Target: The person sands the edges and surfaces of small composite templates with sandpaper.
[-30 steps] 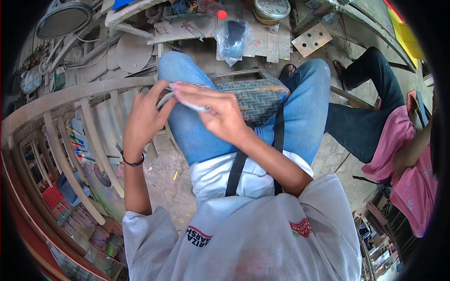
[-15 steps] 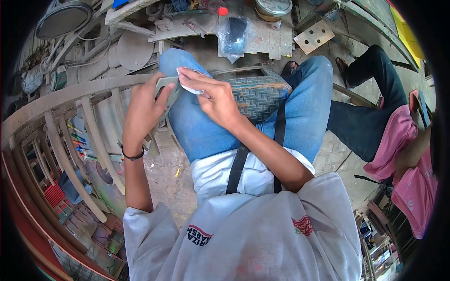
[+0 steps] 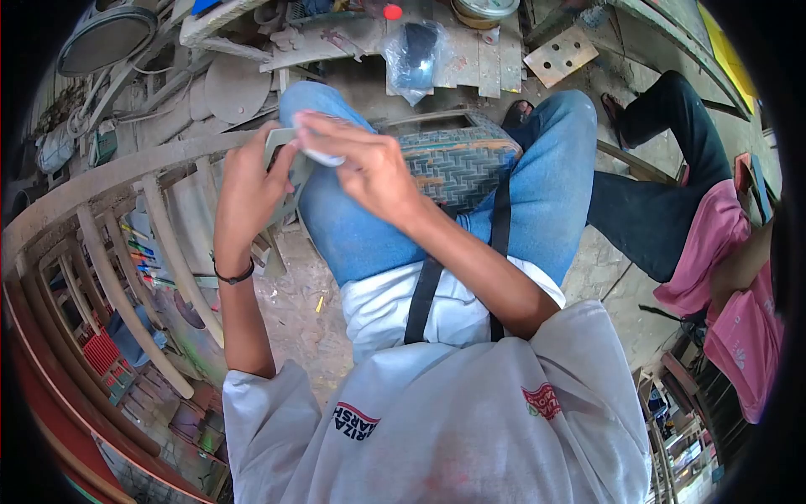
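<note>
Over my left thigh, my left hand (image 3: 252, 181) grips a thin, pale grey-green flat piece (image 3: 284, 136) by its edge, thumb on the near side and fingers behind. A dark gap shows between the thumb and the piece's upper edge. Right beside it, my right hand (image 3: 369, 172) presses a white folded sheet (image 3: 323, 157) under its fingers, close against the piece. Those fingers are smeared by motion and partly hide the sheet. The material of the sheet is too blurred to name.
A curved wooden railing with slats (image 3: 126, 181) runs along my left. Ahead stands a low dusty bench (image 3: 336, 46) bearing a plastic-wrapped dark item (image 3: 417, 59) and a lidded tub (image 3: 485, 10). A woven-pattern seat (image 3: 462, 172) lies between my knees. Another person in pink (image 3: 714, 244) sits at right.
Both hands and the pale piece have shifted slightly left and up. The right hand has moved along with the white sheet, its fingers now blurred.
</note>
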`<state>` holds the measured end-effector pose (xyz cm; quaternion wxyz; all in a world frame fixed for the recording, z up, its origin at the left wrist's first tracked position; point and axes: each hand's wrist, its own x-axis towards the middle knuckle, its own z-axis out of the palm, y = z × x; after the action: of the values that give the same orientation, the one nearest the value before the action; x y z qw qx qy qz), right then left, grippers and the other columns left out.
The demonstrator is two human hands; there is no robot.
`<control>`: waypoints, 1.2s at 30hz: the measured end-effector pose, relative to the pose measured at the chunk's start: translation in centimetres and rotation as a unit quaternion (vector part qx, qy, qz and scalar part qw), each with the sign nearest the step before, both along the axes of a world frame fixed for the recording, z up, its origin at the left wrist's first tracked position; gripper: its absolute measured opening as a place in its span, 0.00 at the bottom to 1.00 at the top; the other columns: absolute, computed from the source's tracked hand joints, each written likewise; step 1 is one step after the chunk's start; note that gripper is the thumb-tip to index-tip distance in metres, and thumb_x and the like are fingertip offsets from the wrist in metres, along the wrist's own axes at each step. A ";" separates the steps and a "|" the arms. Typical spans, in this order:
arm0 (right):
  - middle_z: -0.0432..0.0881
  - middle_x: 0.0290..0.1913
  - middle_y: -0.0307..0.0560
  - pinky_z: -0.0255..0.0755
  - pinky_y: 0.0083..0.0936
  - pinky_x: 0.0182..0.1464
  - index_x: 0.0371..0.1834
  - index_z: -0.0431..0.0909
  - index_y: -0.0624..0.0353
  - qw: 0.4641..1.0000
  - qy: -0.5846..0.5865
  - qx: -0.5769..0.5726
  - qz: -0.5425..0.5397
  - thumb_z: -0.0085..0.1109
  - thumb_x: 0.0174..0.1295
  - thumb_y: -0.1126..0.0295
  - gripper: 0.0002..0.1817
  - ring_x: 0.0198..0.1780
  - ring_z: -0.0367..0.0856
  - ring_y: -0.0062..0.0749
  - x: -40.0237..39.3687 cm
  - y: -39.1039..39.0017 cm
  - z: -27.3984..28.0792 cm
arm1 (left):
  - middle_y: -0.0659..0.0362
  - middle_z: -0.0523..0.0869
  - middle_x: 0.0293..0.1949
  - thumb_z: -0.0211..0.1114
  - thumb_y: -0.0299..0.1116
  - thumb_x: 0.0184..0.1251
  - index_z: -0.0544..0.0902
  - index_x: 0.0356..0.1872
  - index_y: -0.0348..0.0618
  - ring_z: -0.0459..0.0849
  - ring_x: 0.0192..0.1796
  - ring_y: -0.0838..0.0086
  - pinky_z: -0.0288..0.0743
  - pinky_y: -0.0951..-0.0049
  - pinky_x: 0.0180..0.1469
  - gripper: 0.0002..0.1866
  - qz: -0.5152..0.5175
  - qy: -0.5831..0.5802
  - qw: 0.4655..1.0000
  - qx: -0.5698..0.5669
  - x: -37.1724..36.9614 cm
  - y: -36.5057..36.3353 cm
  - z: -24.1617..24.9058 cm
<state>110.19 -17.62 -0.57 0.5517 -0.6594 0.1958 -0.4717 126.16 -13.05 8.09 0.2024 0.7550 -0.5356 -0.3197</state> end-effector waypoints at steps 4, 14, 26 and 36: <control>0.79 0.66 0.49 0.73 0.30 0.65 0.58 0.82 0.58 0.984 0.170 0.034 -0.031 0.46 0.48 0.92 0.33 0.67 0.77 0.43 -1.9 -1.3 -3.6 | 0.52 0.86 0.28 0.60 0.31 0.74 0.79 0.48 0.30 0.88 0.27 0.74 0.77 0.74 0.27 0.12 -0.005 0.013 0.998 0.057 0.6 -0.5 1.5; 0.78 0.67 0.51 0.68 0.32 0.70 0.60 0.81 0.59 0.992 0.097 -0.030 -0.069 0.48 0.46 0.93 0.35 0.70 0.73 0.44 -2.3 -2.1 2.3 | 0.57 0.88 0.41 0.56 0.30 0.77 0.81 0.55 0.33 0.84 0.37 0.80 0.78 0.78 0.29 0.14 0.142 0.213 0.960 -0.115 -4.4 0.3 2.8; 0.81 0.62 0.54 0.69 0.36 0.68 0.55 0.82 0.64 0.996 0.035 -0.050 -0.058 0.50 0.46 0.92 0.30 0.67 0.77 0.46 -1.3 -1.1 1.8 | 0.58 0.85 0.27 0.56 0.28 0.75 0.83 0.43 0.30 0.83 0.25 0.80 0.73 0.75 0.25 0.11 0.171 0.098 0.971 -0.131 -5.5 1.3 0.6; 0.83 0.60 0.54 0.72 0.35 0.65 0.55 0.83 0.64 0.996 0.027 -0.061 -0.061 0.49 0.44 0.93 0.31 0.66 0.79 0.45 -1.8 -1.0 2.8 | 0.57 0.84 0.22 0.53 0.25 0.74 0.83 0.40 0.30 0.82 0.23 0.80 0.73 0.73 0.24 0.10 0.182 0.093 0.967 -0.155 -6.3 1.2 0.4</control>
<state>108.43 -18.60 2.27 0.4752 -0.6912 0.2214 -0.4974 119.84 -11.80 8.53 0.4206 0.7660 -0.4115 -0.2589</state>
